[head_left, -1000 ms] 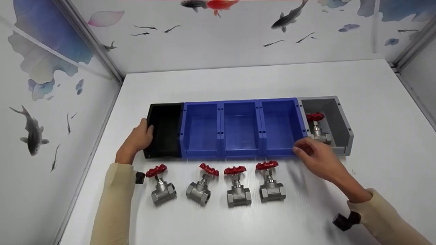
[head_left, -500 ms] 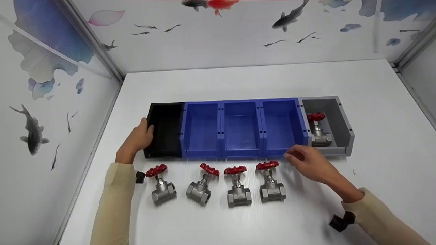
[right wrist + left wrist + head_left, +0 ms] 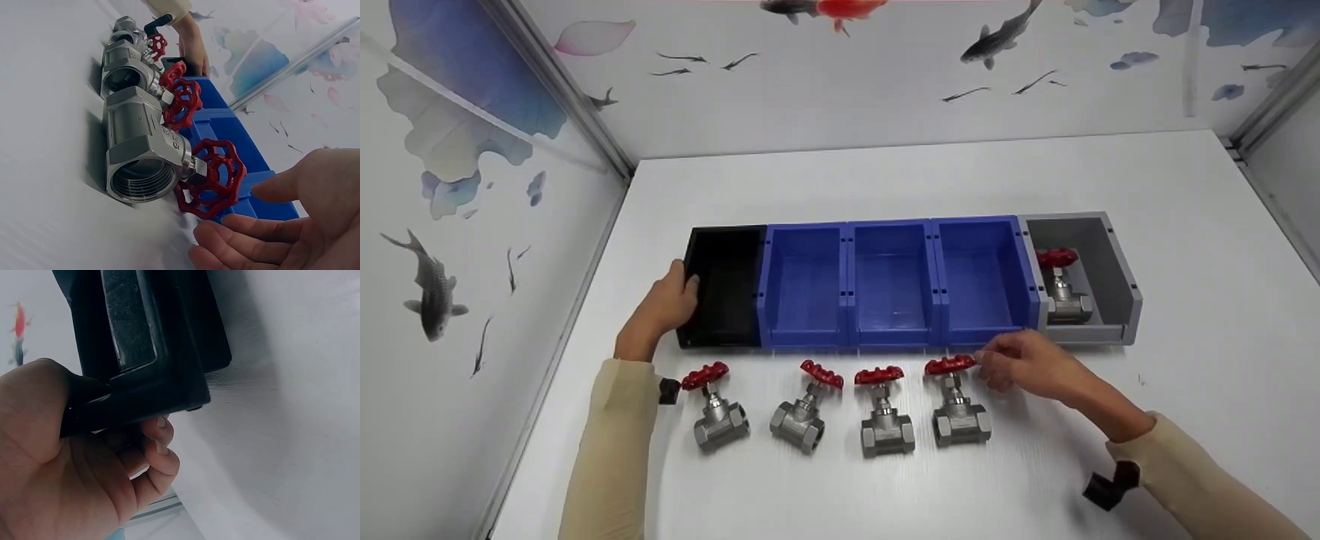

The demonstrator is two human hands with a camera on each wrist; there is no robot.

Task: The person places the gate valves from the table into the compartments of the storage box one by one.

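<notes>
My left hand (image 3: 667,300) grips the side wall of the black bin (image 3: 727,337) at the row's left end, thumb inside and fingers outside. In the left wrist view the fingers (image 3: 160,464) curl beneath the bin's wall. My right hand (image 3: 1027,364) is beside the rightmost of several steel valves on the table, fingertips right at its red handwheel (image 3: 949,365). In the right wrist view this valve (image 3: 135,132) lies closest, with the thumb and fingers parted near the wheel. The other valves (image 3: 886,431), (image 3: 797,424), (image 3: 720,424) lie in a line to the left.
Three blue bins (image 3: 892,341) join the black bin to a grey bin (image 3: 1125,281) at the right end. A red-wheeled valve (image 3: 1069,306) lies in the grey bin. Behind the white table (image 3: 840,495) stands a wall (image 3: 847,105) with painted fish; another panel rises at left.
My right hand has moved left and toward me, from the grey bin's front corner to the rightmost valve's handwheel. The left hand has stayed on the black bin.
</notes>
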